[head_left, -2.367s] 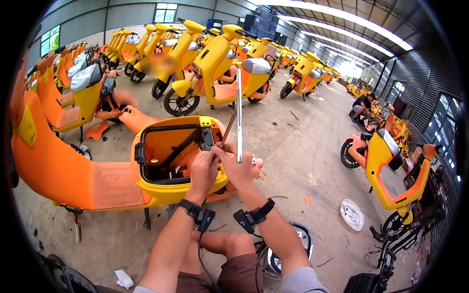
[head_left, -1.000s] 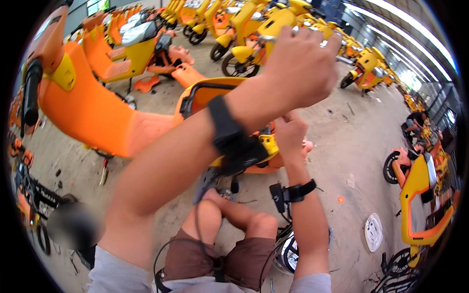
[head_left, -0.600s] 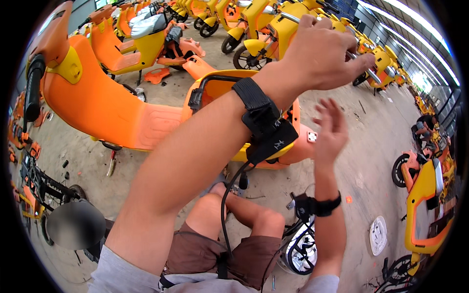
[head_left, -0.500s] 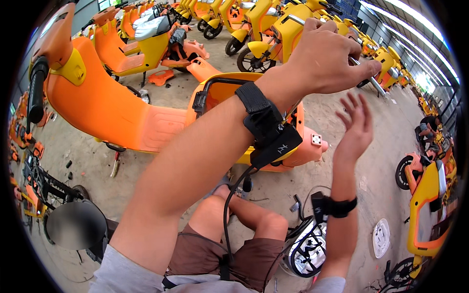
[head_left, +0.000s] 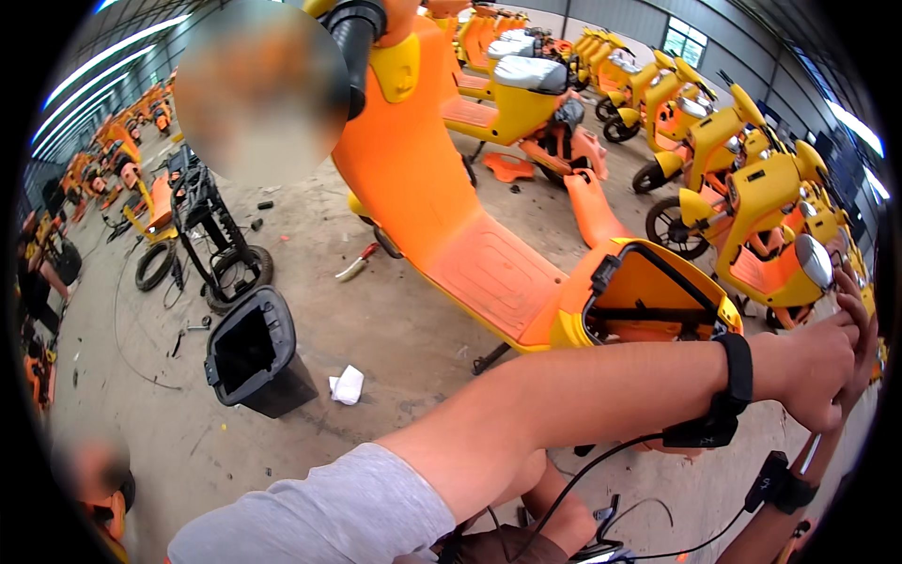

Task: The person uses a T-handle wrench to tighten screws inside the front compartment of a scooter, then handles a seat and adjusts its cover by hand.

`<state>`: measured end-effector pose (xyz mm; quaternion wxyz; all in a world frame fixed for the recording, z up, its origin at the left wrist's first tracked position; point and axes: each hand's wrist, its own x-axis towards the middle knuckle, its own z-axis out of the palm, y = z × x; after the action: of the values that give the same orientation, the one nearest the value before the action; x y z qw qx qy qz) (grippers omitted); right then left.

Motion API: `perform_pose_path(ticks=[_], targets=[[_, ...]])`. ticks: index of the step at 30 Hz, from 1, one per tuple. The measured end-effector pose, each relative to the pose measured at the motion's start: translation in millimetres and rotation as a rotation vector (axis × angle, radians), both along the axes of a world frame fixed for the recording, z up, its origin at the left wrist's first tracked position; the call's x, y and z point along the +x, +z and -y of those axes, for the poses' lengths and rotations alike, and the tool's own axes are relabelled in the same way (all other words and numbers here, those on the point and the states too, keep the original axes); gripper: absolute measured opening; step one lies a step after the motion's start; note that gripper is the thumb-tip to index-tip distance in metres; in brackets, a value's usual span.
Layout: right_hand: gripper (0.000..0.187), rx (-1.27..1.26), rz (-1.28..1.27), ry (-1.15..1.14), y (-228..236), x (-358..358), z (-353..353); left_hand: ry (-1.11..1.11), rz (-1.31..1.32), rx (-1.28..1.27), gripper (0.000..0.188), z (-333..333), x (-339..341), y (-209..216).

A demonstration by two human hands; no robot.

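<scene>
My left hand point(head_left: 813, 371) is closed at the far right, around a metal tool that looks like a T-handle wrench point(head_left: 810, 451). Only a short length of its slim shaft shows below the fist; the rest is hidden. My right hand point(head_left: 857, 324) comes up beside it with fingers curled, overlapping the left hand; whatever lies in its fingers is hidden. My left forearm reaches across in front of the orange and yellow scooter point(head_left: 493, 273). The scooter's seat opening point(head_left: 658, 282) is uncovered, with a dark rim around it.
A black plastic bin point(head_left: 282, 376) stands on the floor beside crumpled white paper point(head_left: 348, 385). Near the scooter lies a red-handled tool point(head_left: 357, 261). A stripped black frame point(head_left: 216, 235) with wheels is at left. Rows of yellow scooters point(head_left: 752, 207) fill the back. Cables hang from my wrist straps.
The view has swung left, bringing the bin into sight and placing both hands at the right edge. My right hand, apart and open before, now meets my left hand, its fingers curled.
</scene>
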<state>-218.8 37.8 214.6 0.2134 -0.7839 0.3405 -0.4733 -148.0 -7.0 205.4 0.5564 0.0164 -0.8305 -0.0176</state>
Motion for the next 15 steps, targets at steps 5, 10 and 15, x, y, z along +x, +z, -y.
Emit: perform_pose_path(ticks=[5, 10, 15], targets=[[0.051, -0.091, -0.104, -0.163, -17, 2, -4, -0.236, 0.07, 0.253, 0.035, -8, 34, 17], [0.047, -0.287, -0.169, -0.344, 3, -18, 1, 0.081, -0.289, 0.296, 0.076, -40, 31, 8], [0.029, -0.544, -0.211, -0.545, 0, -41, 47, 0.107, -0.03, 0.575, 0.106, -41, 43, 11]])
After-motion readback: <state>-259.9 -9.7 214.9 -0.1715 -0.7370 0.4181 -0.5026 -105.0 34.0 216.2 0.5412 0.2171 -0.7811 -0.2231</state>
